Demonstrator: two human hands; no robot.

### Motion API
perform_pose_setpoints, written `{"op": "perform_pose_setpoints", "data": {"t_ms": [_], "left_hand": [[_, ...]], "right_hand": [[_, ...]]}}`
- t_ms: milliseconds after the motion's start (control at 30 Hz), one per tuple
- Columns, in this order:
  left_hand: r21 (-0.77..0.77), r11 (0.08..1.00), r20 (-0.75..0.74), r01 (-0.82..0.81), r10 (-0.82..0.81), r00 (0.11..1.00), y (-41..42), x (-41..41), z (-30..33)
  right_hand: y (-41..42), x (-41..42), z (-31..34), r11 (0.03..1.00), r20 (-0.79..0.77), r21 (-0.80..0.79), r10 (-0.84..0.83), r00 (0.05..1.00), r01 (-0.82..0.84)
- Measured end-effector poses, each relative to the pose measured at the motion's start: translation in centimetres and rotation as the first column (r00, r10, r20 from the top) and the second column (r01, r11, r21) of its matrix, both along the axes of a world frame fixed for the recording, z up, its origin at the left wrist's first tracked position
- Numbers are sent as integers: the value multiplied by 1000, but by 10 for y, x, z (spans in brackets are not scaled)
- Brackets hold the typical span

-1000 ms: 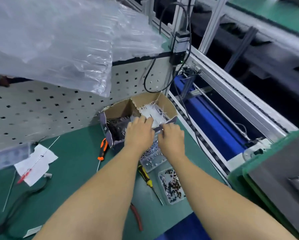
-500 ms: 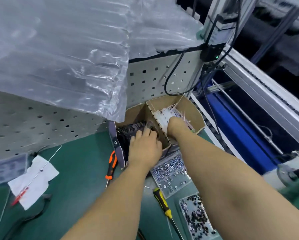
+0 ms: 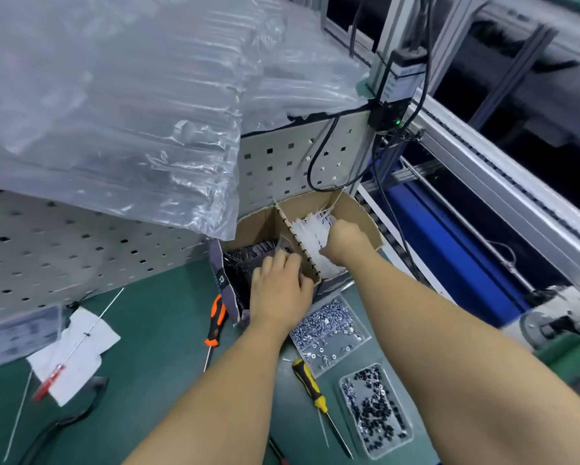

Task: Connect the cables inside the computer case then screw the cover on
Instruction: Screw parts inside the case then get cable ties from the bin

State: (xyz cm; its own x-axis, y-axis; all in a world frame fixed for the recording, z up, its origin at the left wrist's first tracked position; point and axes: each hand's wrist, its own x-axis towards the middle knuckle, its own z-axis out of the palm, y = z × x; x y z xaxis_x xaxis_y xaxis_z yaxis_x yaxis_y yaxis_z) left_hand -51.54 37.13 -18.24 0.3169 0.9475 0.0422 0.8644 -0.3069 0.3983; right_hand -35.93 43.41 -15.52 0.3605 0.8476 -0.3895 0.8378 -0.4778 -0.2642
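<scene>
Two hands in divided cardboard box [image 3: 362, 213]. Right hand [image 3: 344, 238] curled into white cable ties [image 3: 310, 234], right compartment; grip itself hidden. Left hand [image 3: 280, 290] flat on divider, fingers relaxed over left compartment. Screw tray [image 3: 330, 330] just beside box.

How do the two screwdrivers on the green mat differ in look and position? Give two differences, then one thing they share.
The orange screwdriver has an orange and black handle; the yellow screwdriver has a yellow and black one. The orange screwdriver lies left of the left hand, beside the cardboard box; the yellow screwdriver lies nearer the camera, between the arms. Both lie flat, unheld.
</scene>
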Motion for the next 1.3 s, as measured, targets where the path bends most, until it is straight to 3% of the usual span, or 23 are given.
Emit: {"op": "perform_pose_setpoints", "data": {"t_ms": [100,267,367,600,800,933,1033,1100,1200,1300], "left_hand": [[36,998,-41,51,-50,998,-17,-1,2],[66,996,-26,55,-54,998,-29,-10,0],[60,997,-10,42,-42,999,-29,-15,-2],[45,998,85,32,-36,996,-16,6,11],[102,995,143,23,-38,989,-38,8,9],[297,920,-71,257,-247,966,-79,-5,-11],[325,894,-123,308,-283,951,-92,-16,-16],[276,919,-52,281,-278,959,-98,-22,-20],[23,982,30,190,-190,981,-106,-34,-24],[-225,974,-189,28,-72,979,-123,-51,-41]], "right_hand": [[-1,-14,-8,992,-75,-96,75,994,-82],[4,-13,-24,976,-15,-173,134,991,-134],[5,-11,-13,997,-47,-77,-5,999,1],[-17,2,12,987,-11,104,-124,992,124],[-58,-3,16,881,-285,358,-213,935,309],[-100,-23,2,811,-545,350,-230,806,468],[-122,-36,-9,783,-555,358,-261,790,509],[-126,-38,-8,765,-487,415,-271,830,493],[-120,-33,4,728,-466,451,-302,832,517],[-118,-32,14,679,-555,426,-325,765,598]]}}
